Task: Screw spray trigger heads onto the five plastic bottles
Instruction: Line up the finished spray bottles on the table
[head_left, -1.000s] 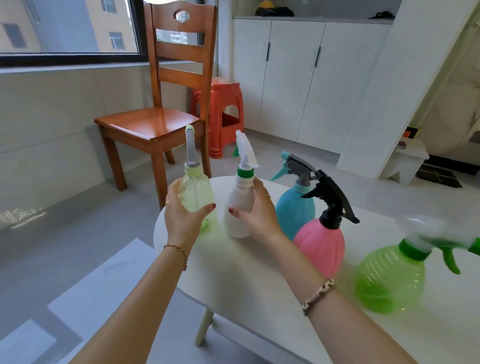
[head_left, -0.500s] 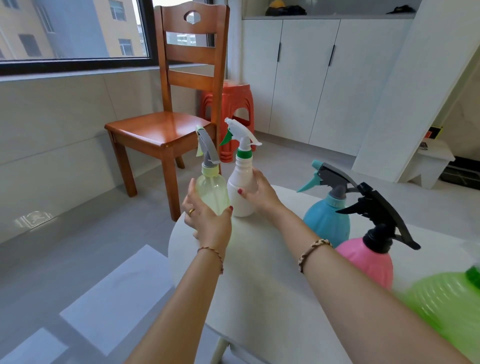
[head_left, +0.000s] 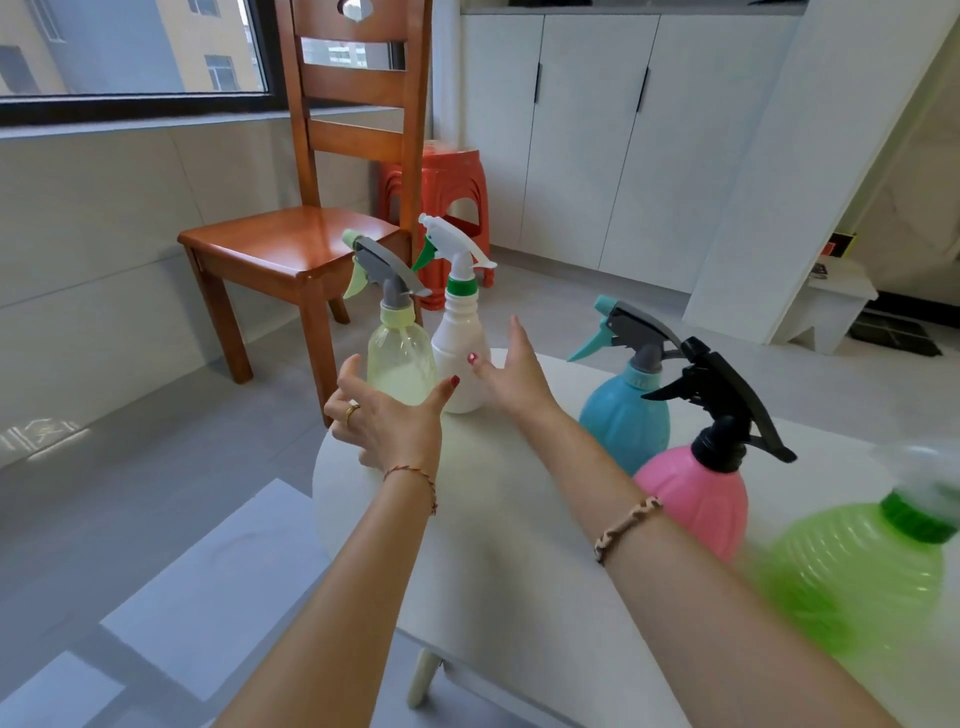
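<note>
Head view: five bottles on white surface (head_left: 519, 545), all with trigger heads on. Left hand (head_left: 389, 421) spread open just in front of pale yellow bottle (head_left: 400, 364), fingers (head_left: 347, 376) not closed on it, contact unclear. Right hand (head_left: 511, 371) open beside white bottle (head_left: 462, 358), thumb near its side, no grip. Yellow and white bottles stand upright, touching or nearly so, at the far edge. Blue bottle (head_left: 623, 415) and pink bottle (head_left: 691, 499) upright to the right, green bottle (head_left: 857, 577) blurred at near right. Wooden chair (head_left: 291, 249) behind.
</note>
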